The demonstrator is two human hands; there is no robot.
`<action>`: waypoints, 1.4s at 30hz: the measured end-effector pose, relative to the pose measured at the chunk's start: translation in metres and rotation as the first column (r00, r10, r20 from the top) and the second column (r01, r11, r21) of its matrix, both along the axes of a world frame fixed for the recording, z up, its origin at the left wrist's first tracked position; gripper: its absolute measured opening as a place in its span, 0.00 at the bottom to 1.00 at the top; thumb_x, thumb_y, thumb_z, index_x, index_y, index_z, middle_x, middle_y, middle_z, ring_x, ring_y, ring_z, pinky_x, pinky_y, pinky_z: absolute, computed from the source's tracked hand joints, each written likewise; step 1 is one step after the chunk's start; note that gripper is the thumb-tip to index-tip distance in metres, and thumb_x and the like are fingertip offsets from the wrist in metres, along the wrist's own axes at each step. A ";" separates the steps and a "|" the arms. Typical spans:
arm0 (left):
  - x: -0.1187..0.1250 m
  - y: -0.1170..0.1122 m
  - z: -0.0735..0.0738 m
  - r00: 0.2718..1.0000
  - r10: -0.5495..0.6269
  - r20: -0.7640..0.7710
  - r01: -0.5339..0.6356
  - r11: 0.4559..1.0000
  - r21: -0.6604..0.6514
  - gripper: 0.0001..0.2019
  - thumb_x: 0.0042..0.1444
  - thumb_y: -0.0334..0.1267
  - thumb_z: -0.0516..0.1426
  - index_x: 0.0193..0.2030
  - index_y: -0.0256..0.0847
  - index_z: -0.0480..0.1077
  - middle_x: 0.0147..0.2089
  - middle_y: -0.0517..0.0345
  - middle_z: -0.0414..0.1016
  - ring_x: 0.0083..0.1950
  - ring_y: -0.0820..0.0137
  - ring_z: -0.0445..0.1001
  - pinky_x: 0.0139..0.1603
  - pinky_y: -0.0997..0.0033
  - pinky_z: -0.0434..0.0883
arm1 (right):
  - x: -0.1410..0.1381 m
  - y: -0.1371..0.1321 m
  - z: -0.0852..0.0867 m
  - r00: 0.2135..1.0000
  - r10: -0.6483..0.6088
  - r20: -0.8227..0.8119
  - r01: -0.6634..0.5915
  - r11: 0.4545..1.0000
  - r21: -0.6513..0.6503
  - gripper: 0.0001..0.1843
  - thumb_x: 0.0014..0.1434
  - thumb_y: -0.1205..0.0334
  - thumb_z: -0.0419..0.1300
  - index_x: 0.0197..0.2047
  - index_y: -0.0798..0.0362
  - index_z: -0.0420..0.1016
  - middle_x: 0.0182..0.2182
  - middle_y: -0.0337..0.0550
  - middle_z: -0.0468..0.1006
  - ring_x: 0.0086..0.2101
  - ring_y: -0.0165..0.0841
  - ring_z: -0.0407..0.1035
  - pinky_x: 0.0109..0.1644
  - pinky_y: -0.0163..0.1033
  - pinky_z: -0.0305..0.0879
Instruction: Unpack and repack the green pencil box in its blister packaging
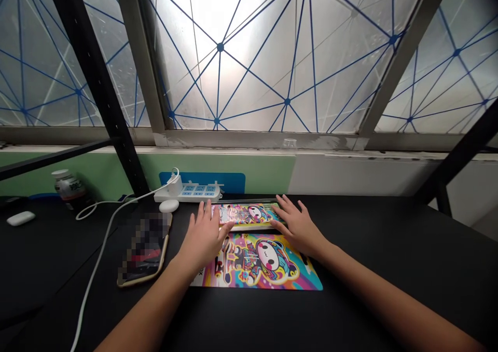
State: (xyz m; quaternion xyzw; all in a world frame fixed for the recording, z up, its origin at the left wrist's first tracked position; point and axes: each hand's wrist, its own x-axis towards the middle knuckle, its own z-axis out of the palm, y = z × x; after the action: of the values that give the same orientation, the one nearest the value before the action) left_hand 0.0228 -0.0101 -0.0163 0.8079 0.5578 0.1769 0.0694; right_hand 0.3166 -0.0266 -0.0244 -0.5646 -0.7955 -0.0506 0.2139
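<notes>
A long, flat box (pixel 245 215) with a colourful cartoon print lies near the back of the black table. In front of it is a printed sheet (pixel 268 264) with a matching cartoon character and rounded corners. My left hand (pixel 204 236) rests at the box's left end, fingers stretched forward and thumb along its front edge, over the sheet's left part. At the box's right end, my right hand (pixel 301 227) has its fingers spread, with the thumb by the front edge. Neither hand is wrapped round anything. Whether the palms press on the sheet I cannot tell.
A phone (pixel 146 251) in a gold-edged case lies left of my left hand. Behind it are a white earbud case (pixel 168 206) and a power strip (pixel 198 191) with a white cable (pixel 101 258). Further left stand a dark bottle (pixel 72 188) and a black post (pixel 105 97).
</notes>
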 end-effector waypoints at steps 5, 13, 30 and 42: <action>0.020 0.001 0.017 0.999 -0.028 -0.017 0.029 0.996 0.081 0.31 0.70 0.54 0.39 0.70 0.36 0.58 0.76 0.39 0.45 0.77 0.48 0.37 0.69 0.38 0.48 | -0.031 -0.029 0.017 0.977 0.189 0.102 -0.202 0.969 0.139 0.20 0.69 0.50 0.52 0.55 0.54 0.73 0.60 0.58 0.72 0.58 0.47 0.65 0.64 0.61 0.52; 0.046 0.033 0.020 0.990 -0.122 -0.066 0.115 0.988 -0.103 0.36 0.68 0.60 0.40 0.73 0.37 0.54 0.75 0.37 0.48 0.75 0.41 0.42 0.68 0.34 0.46 | -0.066 -0.066 0.010 0.961 0.274 -0.035 -0.273 0.928 -0.253 0.37 0.64 0.40 0.55 0.68 0.55 0.61 0.65 0.56 0.64 0.62 0.50 0.58 0.65 0.57 0.55; 0.024 0.034 0.006 0.985 -0.067 -0.161 0.059 0.997 -0.051 0.34 0.68 0.58 0.39 0.74 0.41 0.54 0.76 0.42 0.45 0.76 0.44 0.40 0.69 0.35 0.45 | -0.059 -0.057 0.012 0.996 -0.025 -0.087 0.002 0.967 -0.255 0.14 0.67 0.48 0.54 0.38 0.49 0.63 0.32 0.43 0.74 0.31 0.37 0.68 0.34 0.40 0.58; 0.005 0.031 0.017 0.983 -0.162 -0.091 0.142 0.970 -0.196 0.32 0.66 0.60 0.42 0.73 0.51 0.54 0.77 0.46 0.41 0.77 0.49 0.35 0.70 0.36 0.41 | 0.079 -0.008 0.040 0.964 -0.216 -0.153 0.069 0.764 -0.642 0.29 0.60 0.33 0.53 0.25 0.50 0.70 0.22 0.37 0.72 0.24 0.32 0.63 0.27 0.37 0.56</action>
State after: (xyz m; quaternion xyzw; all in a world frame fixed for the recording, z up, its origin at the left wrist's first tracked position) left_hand 0.0281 0.0209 0.0007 0.8464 0.5113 0.0743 0.1294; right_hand 0.3954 -0.0350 0.0158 -0.6647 -0.6923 0.2650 0.0937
